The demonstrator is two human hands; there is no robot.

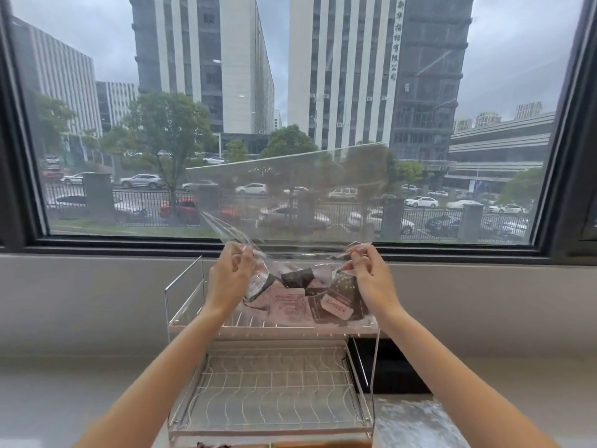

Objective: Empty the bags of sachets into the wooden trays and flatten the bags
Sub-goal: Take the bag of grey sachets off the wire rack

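Right over the top shelf of the rack, the person's left hand (231, 268) and right hand (366, 265) are each pinched shut on a corner of a clear plastic bag (290, 202), one at each side, well apart so the film stays stretched. Looks like they've got it upside down: the mouth end is down by the hands and the rest of the bag stands up in front of the window (97, 124), which I'd guess is to let everything slide out. The sachets (290, 303), pink ones and dark ones, are bunched at the low end, sitting on or just above the wire rack (271, 379). Honestly can't tell if they're already out of the bag or still half inside, the plastic is too see-through and crumpled there. No wooden tray that I can clearly make out; there's a brownish strip at the very bottom edge, cut off, could be one. A dark box thing (387, 367) sits behind the rack's right side, mostly hidden. The print on the sachets is too small to read.
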